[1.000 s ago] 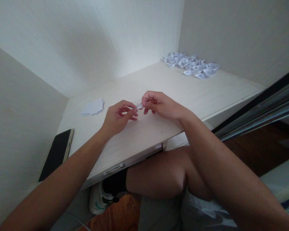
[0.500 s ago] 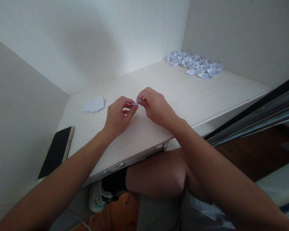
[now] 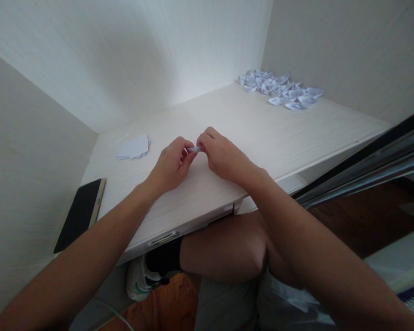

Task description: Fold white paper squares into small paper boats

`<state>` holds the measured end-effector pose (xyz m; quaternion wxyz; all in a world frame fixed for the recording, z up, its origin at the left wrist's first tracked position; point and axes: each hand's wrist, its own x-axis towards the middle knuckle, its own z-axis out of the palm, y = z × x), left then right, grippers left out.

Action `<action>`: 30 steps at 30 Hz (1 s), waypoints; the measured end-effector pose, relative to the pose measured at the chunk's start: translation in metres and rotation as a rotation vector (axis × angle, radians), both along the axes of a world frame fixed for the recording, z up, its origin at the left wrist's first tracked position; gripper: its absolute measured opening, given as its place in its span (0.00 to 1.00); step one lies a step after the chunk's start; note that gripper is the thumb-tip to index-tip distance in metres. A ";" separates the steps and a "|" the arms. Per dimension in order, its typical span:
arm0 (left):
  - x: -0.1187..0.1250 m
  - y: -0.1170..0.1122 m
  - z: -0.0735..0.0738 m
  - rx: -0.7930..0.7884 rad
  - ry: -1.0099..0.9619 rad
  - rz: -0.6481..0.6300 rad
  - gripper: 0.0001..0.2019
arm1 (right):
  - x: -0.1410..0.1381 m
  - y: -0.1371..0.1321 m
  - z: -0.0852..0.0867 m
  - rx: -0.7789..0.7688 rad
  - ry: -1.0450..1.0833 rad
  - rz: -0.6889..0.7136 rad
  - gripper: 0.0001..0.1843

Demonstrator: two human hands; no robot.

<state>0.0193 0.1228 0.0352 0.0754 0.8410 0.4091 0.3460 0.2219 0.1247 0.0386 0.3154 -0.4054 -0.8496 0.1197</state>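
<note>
Both my hands meet over the middle of a pale wooden desk (image 3: pixel 248 124). Between them is a small folded piece of white paper (image 3: pixel 194 149). My left hand (image 3: pixel 170 165) pinches its left end with thumb and fingertips. My right hand (image 3: pixel 221 154) pinches its right end, fingers curled. Most of the paper is hidden by my fingers. A small stack of flat white paper slips (image 3: pixel 134 148) lies to the left of my left hand.
A heap of several small folded paper pieces (image 3: pixel 281 89) lies in the far right corner. A black phone (image 3: pixel 79 214) rests at the desk's near left edge. White walls close in the desk on three sides. My knee (image 3: pixel 227 250) is under the desk's front edge.
My hands have drawn closer together and lower toward the desk, both still pinching the small paper. The view has shifted slightly.
</note>
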 end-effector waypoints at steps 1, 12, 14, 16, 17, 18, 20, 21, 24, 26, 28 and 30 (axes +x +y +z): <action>0.000 0.000 0.000 -0.015 0.002 -0.007 0.04 | 0.000 0.001 -0.001 -0.011 0.023 0.015 0.16; -0.005 0.000 0.013 -0.757 -0.505 -0.201 0.17 | 0.024 0.011 0.011 -0.576 0.533 0.334 0.03; -0.006 -0.002 0.013 -0.906 -0.642 -0.261 0.16 | 0.029 0.010 0.013 -0.729 0.604 0.384 0.05; -0.006 -0.004 0.013 -1.024 -0.731 -0.314 0.14 | 0.032 0.009 0.014 -0.832 0.667 0.428 0.06; -0.007 -0.005 0.013 -1.073 -0.761 -0.337 0.13 | 0.032 0.009 0.014 -0.866 0.696 0.446 0.05; -0.007 -0.006 0.014 -1.114 -0.784 -0.356 0.13 | 0.032 0.008 0.014 -0.896 0.721 0.462 0.05; -0.007 -0.008 0.015 -1.168 -0.825 -0.383 0.13 | 0.031 0.008 0.014 -0.945 0.764 0.494 0.05; -0.006 -0.009 0.015 -1.181 -0.848 -0.395 0.13 | 0.030 0.007 0.014 -0.966 0.781 0.513 0.05; -0.003 -0.012 0.019 -1.177 -0.912 -0.421 0.12 | 0.027 0.006 0.014 -1.005 0.837 0.564 0.04; -0.001 -0.014 0.021 -1.153 -0.937 -0.426 0.11 | 0.026 0.006 0.015 -1.026 0.869 0.571 0.04; 0.001 -0.015 0.023 -1.132 -0.948 -0.425 0.10 | 0.026 0.007 0.015 -1.043 0.886 0.552 0.04; 0.002 -0.016 0.024 -1.113 -0.962 -0.423 0.10 | 0.027 0.007 0.015 -1.052 0.902 0.506 0.06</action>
